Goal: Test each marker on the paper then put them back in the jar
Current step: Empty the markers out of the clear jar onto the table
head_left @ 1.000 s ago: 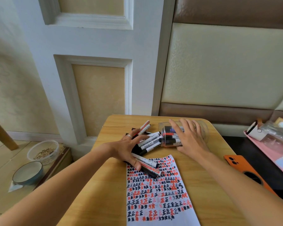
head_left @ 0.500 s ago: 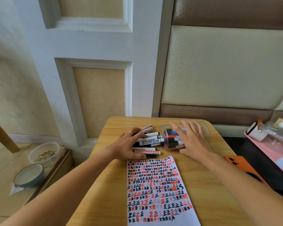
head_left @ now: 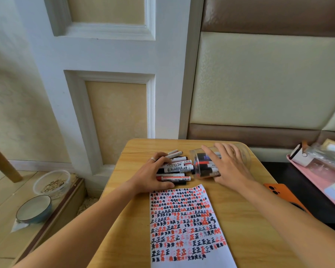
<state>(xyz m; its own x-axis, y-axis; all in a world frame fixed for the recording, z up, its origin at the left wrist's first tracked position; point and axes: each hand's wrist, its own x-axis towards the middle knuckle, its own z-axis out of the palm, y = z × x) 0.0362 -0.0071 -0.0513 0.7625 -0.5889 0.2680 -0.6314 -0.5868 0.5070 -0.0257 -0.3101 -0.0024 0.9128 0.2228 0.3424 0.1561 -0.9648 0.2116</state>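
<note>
**Two hands, one tipped jar, a loose bundle of markers**

Several whiteboard markers, white barrels with black and red caps, heaped side by side on the far part of the wooden surface, lengthwise left to right, tips toward the jar mouth. Count not readable; some hidden under the fingers.

Left hand: curled around the left end of the heap, thumb along the near side, fingers over the top, ring on one finger. Gripping the bundle.

Clear plastic jar: on its side just right of the heap, mouth to the left, more markers visible inside through the wall, black and red.

Right hand: laid over the top of the jar, fingers spread and fairly straight, palm on the near right side. Pressing on it, not wrapped round.

Paper: white sheet, near of the markers, long edge running toward the viewer, covered in rows of black and red test marks. Far edge close to the heap, contact not clear.

Orange phone: flat at the right edge of the surface, partly under the right forearm.

Pink tray: off to the right, small white box and clear wrapping on it.

Floor, left: clear container of seeds, blue-rimmed bowl near of it.
</note>
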